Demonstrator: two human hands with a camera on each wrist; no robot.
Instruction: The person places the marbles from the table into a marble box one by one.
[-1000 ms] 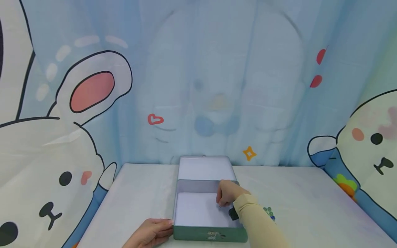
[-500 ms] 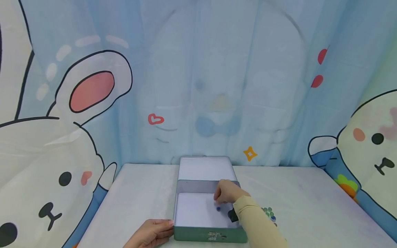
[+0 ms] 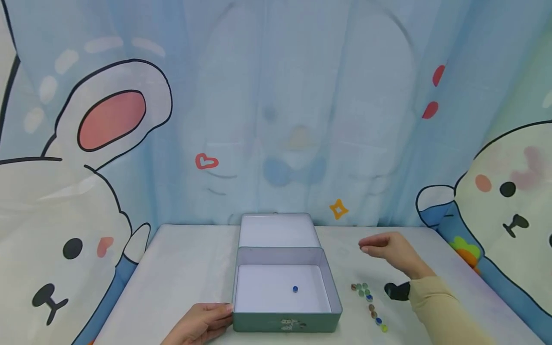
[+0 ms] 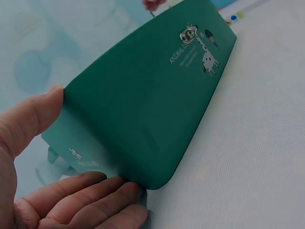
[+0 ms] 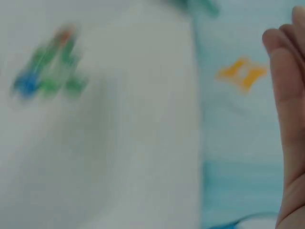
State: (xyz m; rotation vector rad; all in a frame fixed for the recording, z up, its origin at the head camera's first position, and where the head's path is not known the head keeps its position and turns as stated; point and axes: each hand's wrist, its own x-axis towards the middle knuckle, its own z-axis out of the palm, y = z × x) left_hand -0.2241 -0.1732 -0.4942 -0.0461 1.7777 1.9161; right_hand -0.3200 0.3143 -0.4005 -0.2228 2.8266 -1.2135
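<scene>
A green metal tin box (image 3: 286,322) with a white inside stands before me, its lid (image 3: 276,231) tipped back. One blue marble (image 3: 295,289) lies on the tin's floor. My left hand (image 3: 200,322) rests against the tin's left side near the front corner. In the left wrist view its thumb (image 4: 40,110) touches the upper edge and its fingers lie along the side wall. Right of the tin my right hand (image 3: 394,251) is above the table, fingers extended and thumb close to them. Nothing shows in it. Below it, several marbles (image 3: 369,298) lie on the table.
The marbles form a loose line, green, blue, brown and yellow-green, between the tin and my right sleeve (image 3: 442,306). A black wrist device (image 3: 397,291) sits at that sleeve's end. Behind the white table (image 3: 194,258) hangs a blue cartoon curtain (image 3: 293,96).
My right hand has let go of the blue marble inside the tin and moved out to the right, over the table. My left hand has stayed at the tin's side. The head view shifted slightly.
</scene>
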